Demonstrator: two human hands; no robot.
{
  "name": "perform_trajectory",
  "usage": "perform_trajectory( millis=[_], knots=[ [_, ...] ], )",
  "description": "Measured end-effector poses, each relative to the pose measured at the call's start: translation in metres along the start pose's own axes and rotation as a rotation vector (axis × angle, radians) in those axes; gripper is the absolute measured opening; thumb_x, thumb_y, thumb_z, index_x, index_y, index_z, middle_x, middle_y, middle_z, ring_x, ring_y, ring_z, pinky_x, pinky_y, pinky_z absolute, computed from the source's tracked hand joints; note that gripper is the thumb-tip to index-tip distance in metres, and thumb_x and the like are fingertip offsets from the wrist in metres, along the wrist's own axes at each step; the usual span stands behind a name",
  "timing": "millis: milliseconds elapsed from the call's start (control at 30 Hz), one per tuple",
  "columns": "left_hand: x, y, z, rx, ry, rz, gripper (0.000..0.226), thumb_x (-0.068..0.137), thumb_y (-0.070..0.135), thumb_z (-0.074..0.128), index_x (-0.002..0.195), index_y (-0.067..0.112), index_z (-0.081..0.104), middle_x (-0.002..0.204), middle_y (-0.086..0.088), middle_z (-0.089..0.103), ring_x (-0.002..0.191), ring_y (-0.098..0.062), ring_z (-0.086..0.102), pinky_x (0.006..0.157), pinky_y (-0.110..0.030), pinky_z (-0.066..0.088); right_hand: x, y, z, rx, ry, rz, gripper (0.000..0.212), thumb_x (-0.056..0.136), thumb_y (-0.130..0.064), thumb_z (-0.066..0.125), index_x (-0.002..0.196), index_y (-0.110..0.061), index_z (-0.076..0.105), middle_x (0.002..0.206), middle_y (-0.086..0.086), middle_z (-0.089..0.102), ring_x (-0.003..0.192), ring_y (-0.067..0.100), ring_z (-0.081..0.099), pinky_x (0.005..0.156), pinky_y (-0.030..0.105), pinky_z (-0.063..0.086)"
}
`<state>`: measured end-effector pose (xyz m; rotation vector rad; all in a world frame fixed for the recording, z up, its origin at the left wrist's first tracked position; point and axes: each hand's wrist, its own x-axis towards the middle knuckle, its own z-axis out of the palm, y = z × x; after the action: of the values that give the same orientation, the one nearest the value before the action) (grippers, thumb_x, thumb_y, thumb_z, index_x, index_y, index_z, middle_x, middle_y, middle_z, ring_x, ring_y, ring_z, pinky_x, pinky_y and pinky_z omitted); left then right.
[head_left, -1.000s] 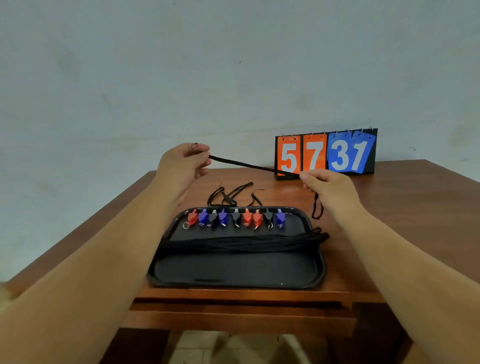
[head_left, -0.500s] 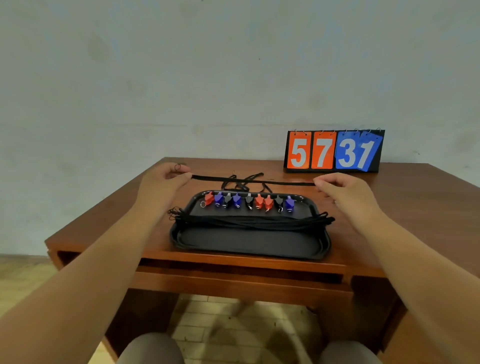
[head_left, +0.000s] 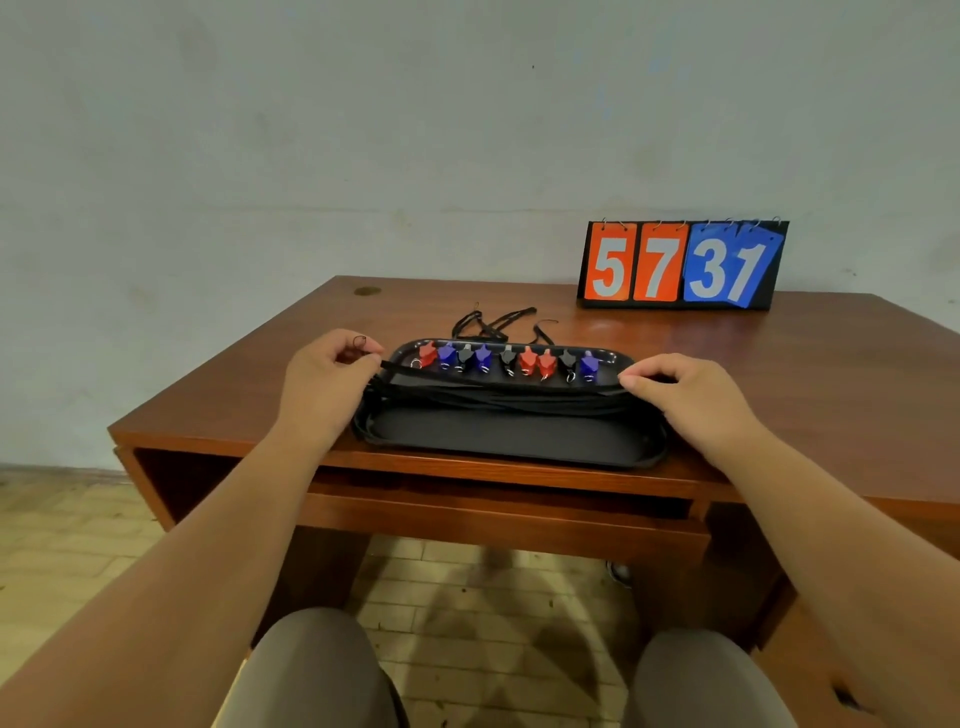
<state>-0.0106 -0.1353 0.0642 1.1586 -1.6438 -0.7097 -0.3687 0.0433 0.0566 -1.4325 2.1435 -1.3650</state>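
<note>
Left hand: the left hand (head_left: 327, 384) is pinching one end of a black cord (head_left: 441, 375), fingers (head_left: 363, 358) curled and clamped on it; a small loop (head_left: 358, 341) of the cord is sticking up above the knuckles.
Right hand: the right hand (head_left: 691, 395) is gripping the other end, fingertips (head_left: 639, 376) bent down and closed on it.
Cord: it is running nearly straight from one set of fingers to the other, and is settling onto the bundle (head_left: 509, 402) of like cords just below it.
Change: a second ago the hands were holding the cord stretched in the air, well above the tray (head_left: 509, 447); half a second ago they were carrying it lower, above the tray's far edge. Now both hands are coming down at the tray's two ends.
Meaning: the cord is probably being laid with the rest, so the placing seems nearly done and only the letting go is waiting.
Cords: they are looking thin, soft and woven, matte black, limp where nothing is pulling on them.
Tray: it is showing as a shallow, dark, long shape with rounded corners and a dull floor nearer than the fingers.
Whistles (head_left: 527, 359): red, blue and black, glossy plastic with small metal rings, they are sitting in a row just beyond the cord.
Loose cords (head_left: 498, 322): a few are lying tangled farther out, past the tray.
Desk (head_left: 805, 374): polished brown wood is reflecting light.
Scoreboard (head_left: 683, 265): flip cards are reading 57 and 31, far beyond the right fingers.
</note>
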Motion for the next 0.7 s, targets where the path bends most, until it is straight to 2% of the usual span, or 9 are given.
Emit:
perform_trajectory(
  millis=[167,267,433,500,600,700],
  knots=[
    [0.003,-0.004,-0.001,-0.094,-0.04,-0.049,0.019,0.101,0.01,0.063,0.1,0.022,0.077,0.106,0.004,0.073,0.102,-0.01,0.065,0.078,-0.02,0.046,-0.001,0.001,0.002,0.018,-0.041,0.021,0.006,0.1,-0.037,0.075,0.102,-0.037,0.081,0.111,-0.02,0.074,0.105,0.002,0.064,0.078,0.021,0.045],
    [0.005,-0.004,-0.001,-0.118,-0.063,-0.075,0.021,0.101,0.011,0.061,0.1,0.024,0.078,0.11,0.008,0.073,0.107,-0.004,0.061,0.082,-0.021,0.046,0.001,0.003,0.003,0.013,-0.045,0.03,0.006,0.1,-0.036,0.075,0.102,-0.037,0.08,0.112,-0.019,0.073,0.103,0.002,0.064,0.075,0.021,0.045],
    [0.006,-0.006,0.001,-0.12,-0.066,-0.075,0.019,0.103,0.014,0.06,0.106,0.021,0.078,0.115,0.007,0.073,0.111,-0.006,0.062,0.083,-0.019,0.044,0.001,0.004,0.004,0.053,-0.009,0.044,0.009,0.101,-0.037,0.073,0.107,-0.035,0.081,0.113,-0.015,0.074,0.105,0.003,0.064,0.076,0.021,0.046],
    [0.007,-0.008,0.002,-0.092,-0.044,-0.084,0.016,0.105,0.025,0.061,0.108,0.021,0.076,0.113,0.005,0.073,0.108,-0.008,0.062,0.08,-0.021,0.043,0.002,0.005,0.004,0.072,0.008,0.053,0.01,0.101,-0.039,0.073,0.106,-0.035,0.081,0.113,-0.013,0.074,0.105,0.006,0.065,0.076,0.023,0.046],
    [0.009,-0.011,0.003,-0.024,-0.008,-0.111,0.023,0.105,0.042,0.06,0.107,0.022,0.071,0.106,0.001,0.071,0.097,-0.015,0.064,0.074,-0.026,0.044,0.003,0.005,0.004,0.077,0.019,0.069,0.012,0.102,-0.039,0.071,0.106,-0.034,0.081,0.114,-0.012,0.074,0.107,0.006,0.064,0.081,0.025,0.047],
    [0.01,-0.014,0.005,0.062,0.055,-0.092,0.016,0.103,0.034,0.063,0.108,0.019,0.066,0.102,-0.001,0.067,0.085,-0.011,0.059,0.069,-0.025,0.043,0.003,0.005,0.005,0.077,0.032,0.077,0.012,0.102,-0.037,0.07,0.105,-0.033,0.081,0.115,-0.011,0.074,0.11,0.009,0.064,0.091,0.033,0.049]
  ],
)
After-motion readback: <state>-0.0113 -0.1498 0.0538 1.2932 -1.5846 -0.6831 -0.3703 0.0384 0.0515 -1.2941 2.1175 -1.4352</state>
